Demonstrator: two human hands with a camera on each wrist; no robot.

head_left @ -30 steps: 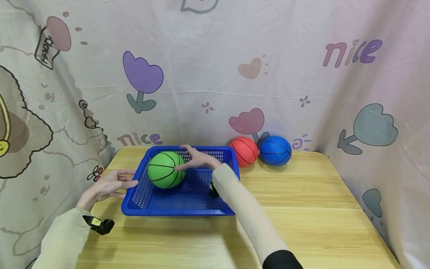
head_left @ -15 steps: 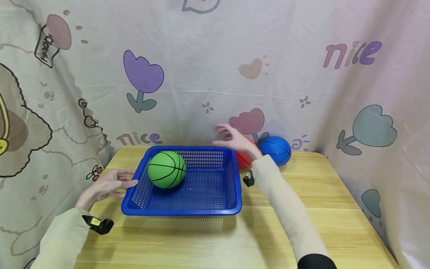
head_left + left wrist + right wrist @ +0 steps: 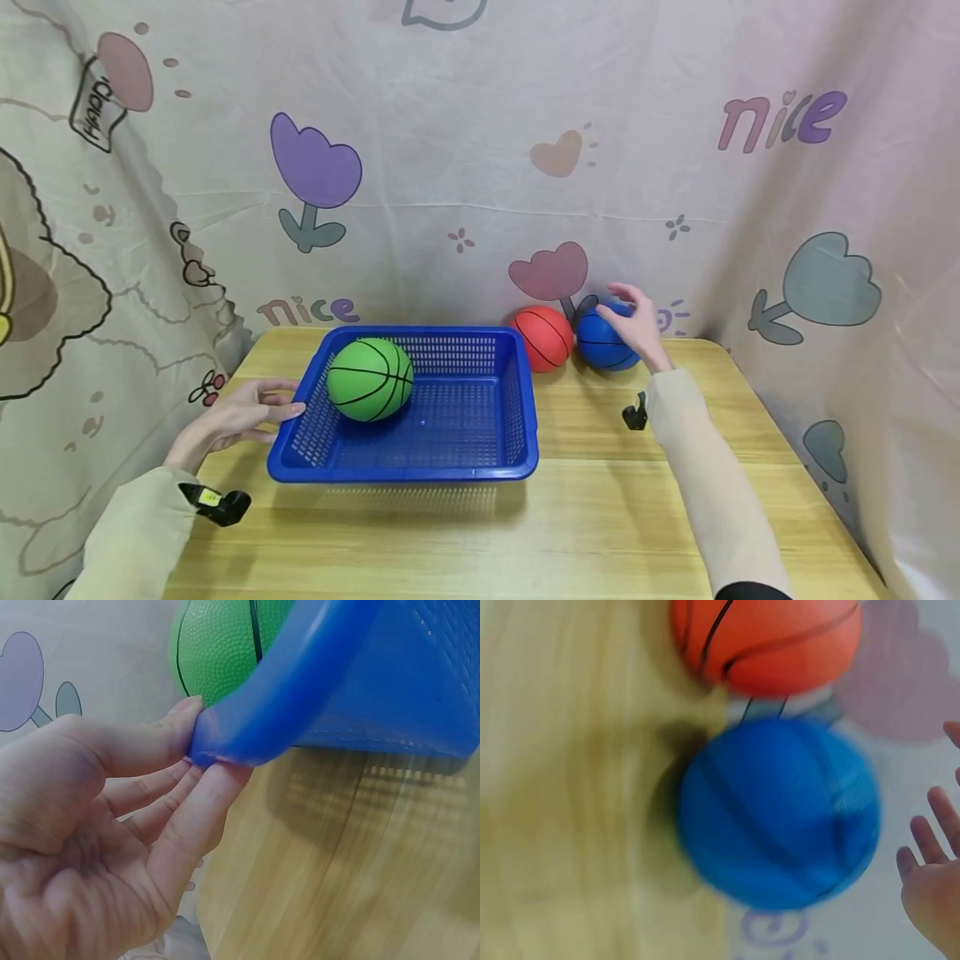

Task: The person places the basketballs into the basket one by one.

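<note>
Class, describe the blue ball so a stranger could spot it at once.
On the wooden table, find the blue basket. Beside its far right corner sits the red ball, and right of that, near the person's right hand, the only blue ball.

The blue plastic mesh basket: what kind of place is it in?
Perhaps an indoor corner set up for filming: a pale wood-grain table, a flower-printed whitish fabric curtain and a small black camera-like device by a cream fabric sleeve.
</note>
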